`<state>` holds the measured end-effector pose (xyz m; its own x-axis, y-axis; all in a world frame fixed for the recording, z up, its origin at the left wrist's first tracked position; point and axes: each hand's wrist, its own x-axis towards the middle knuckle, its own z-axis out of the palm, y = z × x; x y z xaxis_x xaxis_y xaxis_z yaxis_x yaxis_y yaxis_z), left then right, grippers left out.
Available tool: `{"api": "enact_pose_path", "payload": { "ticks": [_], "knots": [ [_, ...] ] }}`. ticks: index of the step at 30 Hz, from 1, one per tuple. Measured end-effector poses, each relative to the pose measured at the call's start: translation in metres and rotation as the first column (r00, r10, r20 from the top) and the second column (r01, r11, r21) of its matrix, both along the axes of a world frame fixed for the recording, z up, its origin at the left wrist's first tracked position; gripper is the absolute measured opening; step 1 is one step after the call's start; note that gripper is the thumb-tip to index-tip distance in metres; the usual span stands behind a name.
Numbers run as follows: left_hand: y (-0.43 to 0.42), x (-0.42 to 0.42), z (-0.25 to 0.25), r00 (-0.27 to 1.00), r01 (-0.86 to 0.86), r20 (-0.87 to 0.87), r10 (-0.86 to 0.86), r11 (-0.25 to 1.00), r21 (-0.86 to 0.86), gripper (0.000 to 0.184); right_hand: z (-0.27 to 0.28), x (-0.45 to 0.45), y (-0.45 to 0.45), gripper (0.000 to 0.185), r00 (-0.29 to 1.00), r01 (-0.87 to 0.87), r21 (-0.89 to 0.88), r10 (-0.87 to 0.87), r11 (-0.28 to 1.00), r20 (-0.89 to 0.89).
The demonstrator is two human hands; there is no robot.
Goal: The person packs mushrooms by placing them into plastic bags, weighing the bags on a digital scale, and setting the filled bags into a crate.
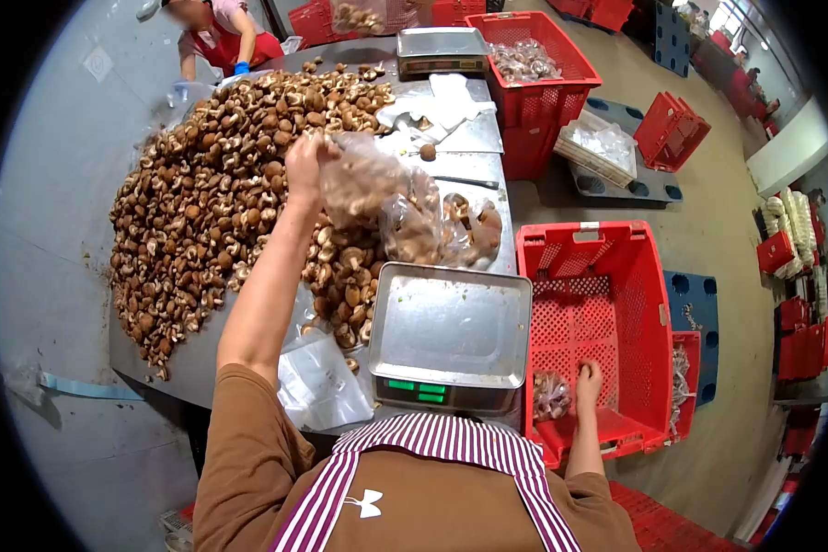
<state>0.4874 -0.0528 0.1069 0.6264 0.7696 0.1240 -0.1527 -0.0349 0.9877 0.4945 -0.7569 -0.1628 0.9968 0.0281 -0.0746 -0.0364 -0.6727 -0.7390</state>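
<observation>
My left hand (307, 167) is closed on the gathered top of a clear plastic bag of mushrooms (363, 184), held above the right side of a large heap of loose brown mushrooms (221, 184). More filled bags (414, 230) lie just right of it on the table. My right hand (589, 382) reaches down into a red crate (649, 313), its fingers loosely bent with nothing visible in them. Beside that hand, a bag of mushrooms (551, 396) rests in the crate's near left corner. A scale with a metal tray (451, 324) stands between my arms, its tray bare.
Flat plastic bags (324, 382) lie left of the scale. A second scale (442, 44) stands at the table's far end, near another red crate (543, 87) holding bagged mushrooms. Across the heap, a person in a red apron (239, 51) works. Blue pallets (695, 304) lie on the floor.
</observation>
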Motion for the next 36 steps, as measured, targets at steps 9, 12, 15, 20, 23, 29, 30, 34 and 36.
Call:
{"api": "enact_pose_path", "payload": {
  "ticks": [9, 12, 15, 20, 23, 29, 30, 34, 36],
  "knots": [
    [-0.127, -0.051, 0.148, 0.828, 0.384, 0.309, -0.468, 0.874, 0.297, 0.016, 0.205, 0.009, 0.241, 0.049, 0.925, -0.336, 0.608, 0.373, 0.719, 0.071],
    [-0.149, -0.06, 0.148, 0.797, 0.448, 0.319, -0.512, 0.857, 0.256, 0.016, 0.223, 0.006, 0.304, 0.075, 0.848, -0.502, 0.576, 0.498, 0.645, 0.182],
    [-0.158, -0.071, 0.13, 0.749, 0.508, 0.372, -0.548, 0.836, 0.21, 0.018, 0.205, 0.02, 0.339, 0.056, 0.882, -0.403, 0.679, 0.459, 0.613, 0.108],
    [-0.186, -0.134, 0.089, 0.814, 0.463, 0.325, -0.482, 0.875, 0.14, 0.016, 0.232, 0.0, 0.309, 0.014, 0.94, -0.255, 0.822, 0.329, 0.509, 0.088],
    [-0.189, -0.173, 0.036, 0.821, 0.498, 0.261, -0.508, 0.86, 0.109, 0.014, 0.221, 0.004, 0.276, 0.014, 0.949, -0.259, 0.825, 0.293, 0.502, 0.119],
    [-0.194, -0.209, -0.045, 0.891, 0.418, -0.092, -0.444, 0.883, -0.211, 0.022, 0.159, -0.018, 0.227, 0.013, 0.915, -0.371, 0.455, 0.401, 0.81, 0.032],
    [-0.197, -0.212, -0.049, 0.902, 0.411, -0.072, -0.425, 0.898, -0.159, 0.02, 0.16, -0.025, 0.225, 0.015, 0.935, -0.326, 0.509, 0.35, 0.797, 0.051],
    [-0.202, -0.219, -0.053, 0.945, 0.294, -0.103, -0.31, 0.945, -0.147, 0.019, 0.174, -0.029, 0.214, 0.023, 0.953, -0.291, 0.623, 0.281, 0.726, 0.117],
    [-0.199, -0.219, -0.051, 0.978, 0.186, -0.077, -0.196, 0.975, -0.122, 0.025, 0.203, -0.035, 0.22, 0.026, 0.946, -0.322, 0.618, 0.273, 0.717, 0.176]
  ]
}}
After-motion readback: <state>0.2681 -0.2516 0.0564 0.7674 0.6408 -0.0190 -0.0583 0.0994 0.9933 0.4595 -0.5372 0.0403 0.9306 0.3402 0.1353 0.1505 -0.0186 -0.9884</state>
